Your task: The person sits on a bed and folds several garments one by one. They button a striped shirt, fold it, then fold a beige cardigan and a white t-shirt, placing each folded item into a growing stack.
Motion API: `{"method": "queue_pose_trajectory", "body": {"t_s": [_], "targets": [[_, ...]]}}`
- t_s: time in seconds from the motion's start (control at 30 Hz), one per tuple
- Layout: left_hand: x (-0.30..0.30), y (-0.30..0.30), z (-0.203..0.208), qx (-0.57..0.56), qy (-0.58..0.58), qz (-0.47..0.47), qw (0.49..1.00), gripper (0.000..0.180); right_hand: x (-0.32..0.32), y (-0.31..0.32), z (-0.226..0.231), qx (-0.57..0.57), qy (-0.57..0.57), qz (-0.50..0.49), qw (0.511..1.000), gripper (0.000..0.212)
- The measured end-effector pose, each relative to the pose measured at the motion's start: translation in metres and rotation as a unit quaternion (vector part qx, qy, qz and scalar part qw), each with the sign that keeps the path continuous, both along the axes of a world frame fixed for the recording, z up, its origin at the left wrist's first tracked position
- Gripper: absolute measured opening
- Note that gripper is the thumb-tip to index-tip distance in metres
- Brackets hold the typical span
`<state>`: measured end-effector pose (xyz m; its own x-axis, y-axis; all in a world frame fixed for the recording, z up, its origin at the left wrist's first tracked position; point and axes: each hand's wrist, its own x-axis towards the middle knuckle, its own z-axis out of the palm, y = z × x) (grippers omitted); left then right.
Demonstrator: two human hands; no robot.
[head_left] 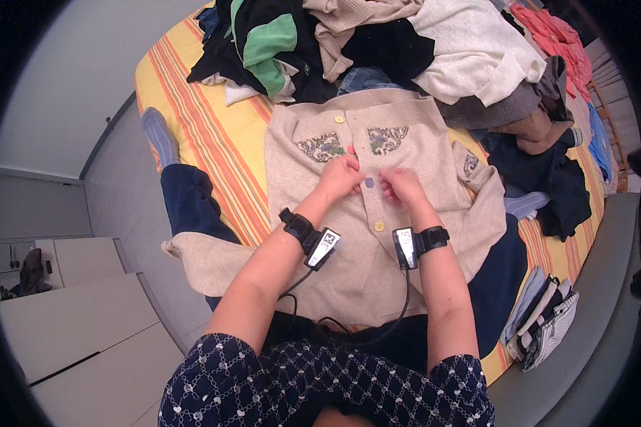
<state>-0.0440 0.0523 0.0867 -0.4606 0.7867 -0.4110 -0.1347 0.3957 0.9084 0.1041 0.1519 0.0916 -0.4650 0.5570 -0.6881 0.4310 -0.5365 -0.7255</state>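
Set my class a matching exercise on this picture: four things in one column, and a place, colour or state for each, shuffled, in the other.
Things
1. Beige cardigan
2. White knitted top
3. Folded clothes
4. Bedspread

Descriptions
A. Yellow with orange and red stripes
B. In the heap at the top of the picture
C. Spread out beneath the left hand and right hand
D. Stacked neatly at the lower right

Right pairs: 1-C, 2-B, 3-D, 4-A
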Motion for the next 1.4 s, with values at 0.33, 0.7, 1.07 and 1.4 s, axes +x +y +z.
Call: {"method": "queue_pose_trajectory", "body": {"t_s": [0.33, 0.7, 1.07, 1.4], "targets": [[-0.037, 0.037, -0.011, -0.101, 0.395, -0.055, 0.911, 0.016, -0.086, -0.002, 0.014, 0.496, -0.265, 0.247, 0.789, 0.033], [-0.042, 0.045, -0.016, -0.037, 0.013, -0.008, 0.999, 0.005, -0.067, 0.022, -0.022, 0.177, 0.113, 0.025, 0.977, 0.009], [-0.03, 0.046, -0.003, -0.02, 0.01, 0.054, 0.998, 0.003, -0.061, 0.028, -0.011, 0.117, 0.104, 0.032, 0.987, 0.005], [-0.033, 0.051, -0.013, -0.032, 0.095, 0.065, 0.993, 0.011, -0.071, 0.019, -0.007, 0.313, -0.019, 0.112, 0.943, 0.014]]}}
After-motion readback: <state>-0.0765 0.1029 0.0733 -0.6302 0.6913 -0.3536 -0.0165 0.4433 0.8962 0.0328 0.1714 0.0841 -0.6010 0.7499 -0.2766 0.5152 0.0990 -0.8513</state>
